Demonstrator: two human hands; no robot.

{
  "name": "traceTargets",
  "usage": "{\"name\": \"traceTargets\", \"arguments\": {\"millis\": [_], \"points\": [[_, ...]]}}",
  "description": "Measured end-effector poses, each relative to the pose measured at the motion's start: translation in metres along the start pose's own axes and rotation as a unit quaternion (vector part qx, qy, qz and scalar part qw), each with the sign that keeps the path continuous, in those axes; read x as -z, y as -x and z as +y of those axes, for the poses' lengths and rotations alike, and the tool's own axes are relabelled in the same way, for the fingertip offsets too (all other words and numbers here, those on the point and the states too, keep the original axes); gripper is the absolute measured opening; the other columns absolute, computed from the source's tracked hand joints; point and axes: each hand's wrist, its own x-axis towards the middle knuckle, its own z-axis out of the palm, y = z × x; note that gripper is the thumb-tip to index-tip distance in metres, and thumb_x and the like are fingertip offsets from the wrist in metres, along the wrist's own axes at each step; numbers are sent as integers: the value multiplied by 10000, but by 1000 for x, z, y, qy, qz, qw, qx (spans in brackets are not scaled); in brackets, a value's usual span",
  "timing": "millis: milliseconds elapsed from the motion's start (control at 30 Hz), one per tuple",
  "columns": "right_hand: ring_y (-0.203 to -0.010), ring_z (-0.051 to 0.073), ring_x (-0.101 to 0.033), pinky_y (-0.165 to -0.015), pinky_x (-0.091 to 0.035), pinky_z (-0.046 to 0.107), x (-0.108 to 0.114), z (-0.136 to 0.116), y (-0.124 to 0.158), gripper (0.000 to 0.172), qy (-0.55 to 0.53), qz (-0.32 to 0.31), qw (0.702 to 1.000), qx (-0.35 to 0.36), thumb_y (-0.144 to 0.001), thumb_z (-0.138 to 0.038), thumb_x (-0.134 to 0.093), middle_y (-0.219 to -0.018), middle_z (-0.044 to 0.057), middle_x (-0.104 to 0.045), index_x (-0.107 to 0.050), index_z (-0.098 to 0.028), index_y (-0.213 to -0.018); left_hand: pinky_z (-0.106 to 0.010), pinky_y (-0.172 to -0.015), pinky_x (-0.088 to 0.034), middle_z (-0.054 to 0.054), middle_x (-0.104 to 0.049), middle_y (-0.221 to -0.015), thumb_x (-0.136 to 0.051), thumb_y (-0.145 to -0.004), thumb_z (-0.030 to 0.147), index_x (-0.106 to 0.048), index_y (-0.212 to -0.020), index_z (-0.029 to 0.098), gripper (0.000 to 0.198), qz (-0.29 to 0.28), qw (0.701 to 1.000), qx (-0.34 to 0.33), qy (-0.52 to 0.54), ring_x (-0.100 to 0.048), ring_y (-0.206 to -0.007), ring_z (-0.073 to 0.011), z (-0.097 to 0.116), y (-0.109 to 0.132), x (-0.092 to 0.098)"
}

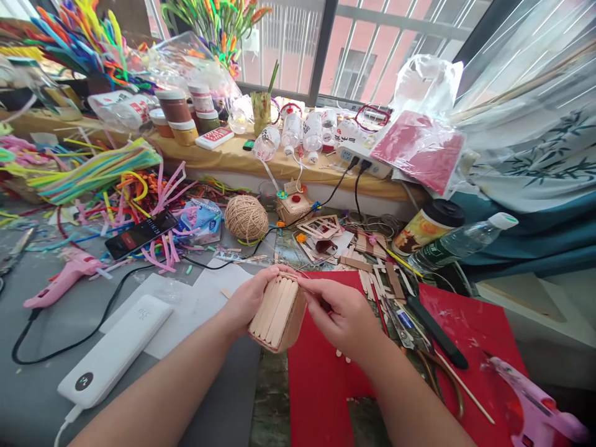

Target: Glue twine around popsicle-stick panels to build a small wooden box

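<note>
My left hand [244, 301] is closed round a small box made of popsicle sticks [278, 312] and holds it just above the table. My right hand [342, 316] pinches the box's upper right edge with its fingertips. A red sheet [321, 385] lies on the table below and to the right of the box. Loose popsicle sticks [372, 273] are scattered just behind my right hand.
A white power bank [116, 351], a pink glue gun [63, 279] and a phone [139, 234] lie at left among pipe cleaners [93, 171]. A twine ball [246, 217] sits behind. A second glue gun [535, 403], pliers [442, 372], a bottle [459, 242] and a cup [426, 226] are at right.
</note>
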Motion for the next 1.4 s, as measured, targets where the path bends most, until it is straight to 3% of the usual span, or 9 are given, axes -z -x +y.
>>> {"name": "traceTargets", "arguments": {"millis": [267,667,800,867,933,1033,1100,1233,1400], "points": [[-696,220,-731,-611,-518,330,-14,-5,63,234,176,30,982,59,-1094,-157,-507,-860,60,-778,-608,-179,-1304,-370,-1009,-537,-71,-774,-1216,-486,-1069,523,-719,-1233,243,400,-104,956,-12,-274,-691,-1154,-285,3,4,2],[-711,226,-730,-645,-503,324,-28,17,74,225,119,60,991,-12,-1017,-138,-564,-867,39,-768,-625,-218,-1218,-378,-877,-594,-75,-815,-1114,-610,-979,496,-808,-1076,224,350,20,912,-75,-403,-745,-1032,-293,1,-5,-17],[-723,235,-736,-663,-515,324,-29,17,75,204,116,59,991,-21,-1009,-154,-568,-866,45,-770,-650,-214,-1186,-452,-1051,-539,-94,-778,-1218,-650,-961,447,-763,-1114,229,289,60,890,-136,-431,-699,-1174,-314,12,2,-22],[-751,244,-749,-680,-531,327,-29,17,75,216,119,62,991,-13,-1010,-152,-561,-880,60,-777,-653,-204,-1198,-495,-1153,-464,-106,-749,-1279,-638,-979,406,-742,-1126,236,248,81,862,-182,-466,-641,-1277,-328,19,15,-29],[-791,253,-765,-696,-546,330,-28,17,75,240,120,60,991,-8,-1012,-149,-557,-913,75,-790,-650,-199,-1227,-506,-1149,-477,-107,-717,-1358,-633,-998,382,-721,-1225,267,270,52,780,-238,-576,-623,-1318,-328,22,33,-36],[-835,261,-783,-719,-566,338,-27,17,76,293,119,50,992,-12,-1012,-146,-561,-965,83,-808,-634,-205,-1290,-629,-1161,-462,-153,-565,-1596,-840,-832,449,-603,-1483,302,708,-1,685,-232,-691,-533,-1435,-439,13,56,-47],[-860,270,-792,-734,-576,347,-26,17,77,316,119,47,992,-15,-1011,-145,-566,-997,89,-818,-628,-208,-1314,-679,-1133,-479,-205,-502,-1643,-888,-752,393,-527,-1567,273,899,5,657,-205,-725,-524,-1438,-490,3,63,-52],[-876,271,-797,-743,-578,351,-25,19,79,324,114,52,992,-9,-1008,-147,-576,-1042,101,-827,-617,-204,-1325,-541,-1117,-546,-188,-563,-1551,-692,-866,163,-463,-1600,262,775,3,679,-166,-716,-612,-1390,-382,-6,63,-55],[-712,233,-741,-657,-509,322,-25,18,84,182,115,82,990,7,-1006,-164,-563,-839,46,-775,-631,-212,-1168,-453,-1072,-556,-109,-607,-1526,-603,-819,67,-520,-1527,319,757,-51,675,-199,-708,-652,-1331,-334,15,55,-57]]}}
